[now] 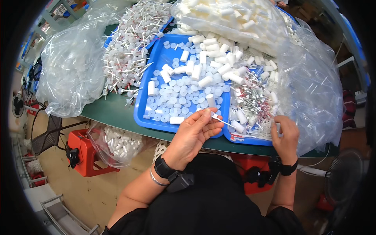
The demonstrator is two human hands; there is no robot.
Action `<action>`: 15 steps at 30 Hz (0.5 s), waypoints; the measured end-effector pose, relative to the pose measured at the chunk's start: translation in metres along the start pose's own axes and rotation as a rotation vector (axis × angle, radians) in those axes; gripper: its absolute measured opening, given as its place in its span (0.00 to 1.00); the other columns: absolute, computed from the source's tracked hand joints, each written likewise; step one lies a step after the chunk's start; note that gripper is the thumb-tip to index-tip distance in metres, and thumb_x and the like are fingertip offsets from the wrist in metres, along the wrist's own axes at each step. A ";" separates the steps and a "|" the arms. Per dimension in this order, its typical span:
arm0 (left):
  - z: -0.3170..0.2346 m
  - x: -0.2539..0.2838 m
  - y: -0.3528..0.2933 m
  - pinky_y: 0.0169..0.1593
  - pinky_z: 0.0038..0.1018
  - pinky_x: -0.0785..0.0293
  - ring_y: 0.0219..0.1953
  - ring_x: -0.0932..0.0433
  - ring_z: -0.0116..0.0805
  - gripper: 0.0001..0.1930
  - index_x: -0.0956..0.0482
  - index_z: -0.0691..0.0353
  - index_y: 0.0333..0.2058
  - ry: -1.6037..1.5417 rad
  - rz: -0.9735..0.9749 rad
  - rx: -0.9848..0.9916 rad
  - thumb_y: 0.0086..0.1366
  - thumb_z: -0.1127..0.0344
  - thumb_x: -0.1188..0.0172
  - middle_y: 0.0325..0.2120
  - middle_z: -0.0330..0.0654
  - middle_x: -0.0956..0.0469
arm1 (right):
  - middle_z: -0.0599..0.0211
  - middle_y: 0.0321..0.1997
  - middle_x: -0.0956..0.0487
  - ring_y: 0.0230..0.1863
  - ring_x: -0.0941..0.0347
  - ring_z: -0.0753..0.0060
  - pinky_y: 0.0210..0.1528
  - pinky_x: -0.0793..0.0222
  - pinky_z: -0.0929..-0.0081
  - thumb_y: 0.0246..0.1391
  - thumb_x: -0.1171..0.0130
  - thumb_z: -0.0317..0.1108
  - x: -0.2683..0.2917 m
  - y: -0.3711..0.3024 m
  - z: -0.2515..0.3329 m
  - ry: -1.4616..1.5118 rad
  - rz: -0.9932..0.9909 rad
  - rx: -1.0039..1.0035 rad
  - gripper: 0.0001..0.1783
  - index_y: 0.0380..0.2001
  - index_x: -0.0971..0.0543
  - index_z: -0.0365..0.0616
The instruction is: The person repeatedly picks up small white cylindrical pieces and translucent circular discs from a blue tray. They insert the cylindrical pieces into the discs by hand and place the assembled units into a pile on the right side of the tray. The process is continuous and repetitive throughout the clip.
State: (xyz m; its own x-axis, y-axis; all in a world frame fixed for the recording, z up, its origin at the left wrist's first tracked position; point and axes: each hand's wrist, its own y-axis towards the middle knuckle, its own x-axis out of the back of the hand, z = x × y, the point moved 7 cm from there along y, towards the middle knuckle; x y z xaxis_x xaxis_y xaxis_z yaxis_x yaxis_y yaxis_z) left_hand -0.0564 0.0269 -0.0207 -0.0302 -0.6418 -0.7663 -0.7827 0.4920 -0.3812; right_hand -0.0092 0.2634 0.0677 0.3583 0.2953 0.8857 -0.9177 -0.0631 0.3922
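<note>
My left hand (pixel 192 131) is above the near edge of the blue tray (pixel 138 113), its thumb and fingertips closed on a thin pale stick (pixel 223 120) with a small white piece at the held end. The stick slants down to the right, toward a white foam-like cylinder (pixel 237 126); I cannot tell whether they touch. In the blue tray lie many translucent round discs (pixel 182 92) and white cylinders (pixel 196 72). My right hand (pixel 286 135) is bent at the right edge of a second blue tray (pixel 250 141) holding thin pins (pixel 252 100). Anything between its curled fingers is hidden.
A heap of stick-and-disc pieces (pixel 129 47) is at the back left. A clear bag of white cylinders (pixel 235 23) lies behind the trays. Crumpled plastic bags (pixel 70 74) flank them on the green table (pixel 107 111). Below, a red stool (pixel 84 152) stands left.
</note>
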 end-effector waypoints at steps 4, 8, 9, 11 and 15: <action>0.006 -0.009 -0.001 0.48 0.26 0.24 0.43 0.21 0.32 0.18 0.30 0.68 0.51 0.001 0.020 0.024 0.69 0.61 0.48 0.40 0.46 0.22 | 0.62 0.25 0.22 0.21 0.27 0.63 0.26 0.32 0.67 0.44 0.38 0.22 -0.006 0.003 0.045 0.296 -0.012 0.121 0.07 0.30 0.23 0.40; 0.008 -0.013 -0.001 0.48 0.25 0.24 0.42 0.21 0.32 0.17 0.30 0.68 0.51 0.008 0.015 0.026 0.70 0.62 0.48 0.41 0.47 0.22 | 0.61 0.24 0.21 0.22 0.24 0.63 0.25 0.32 0.71 0.44 0.37 0.21 -0.013 0.011 0.067 0.369 0.021 0.160 0.06 0.29 0.22 0.38; 0.008 -0.012 -0.001 0.48 0.25 0.24 0.42 0.21 0.32 0.17 0.30 0.68 0.51 0.005 0.015 0.026 0.70 0.62 0.48 0.40 0.47 0.22 | 0.61 0.24 0.21 0.23 0.24 0.62 0.25 0.32 0.71 0.44 0.37 0.21 -0.015 0.011 0.069 0.366 0.019 0.167 0.06 0.29 0.22 0.38; 0.008 -0.010 -0.001 0.48 0.25 0.24 0.42 0.21 0.32 0.17 0.30 0.69 0.51 0.000 0.012 0.023 0.70 0.63 0.48 0.40 0.46 0.22 | 0.61 0.24 0.21 0.23 0.24 0.61 0.25 0.32 0.71 0.44 0.37 0.21 -0.018 0.011 0.072 0.359 0.016 0.184 0.06 0.29 0.22 0.38; 0.010 -0.006 0.000 0.48 0.25 0.23 0.42 0.21 0.32 0.17 0.30 0.69 0.50 -0.011 0.002 0.025 0.69 0.63 0.48 0.40 0.46 0.22 | 0.62 0.24 0.22 0.23 0.25 0.61 0.25 0.32 0.69 0.45 0.37 0.22 -0.022 0.011 0.074 0.390 0.014 0.185 0.07 0.30 0.22 0.40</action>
State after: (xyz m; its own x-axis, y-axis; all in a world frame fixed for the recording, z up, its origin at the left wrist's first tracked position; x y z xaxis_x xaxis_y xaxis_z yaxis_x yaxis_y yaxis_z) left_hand -0.0496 0.0368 -0.0210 -0.0249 -0.6339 -0.7730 -0.7668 0.5082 -0.3921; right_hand -0.0141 0.1854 0.0712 0.2218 0.6293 0.7449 -0.8628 -0.2293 0.4506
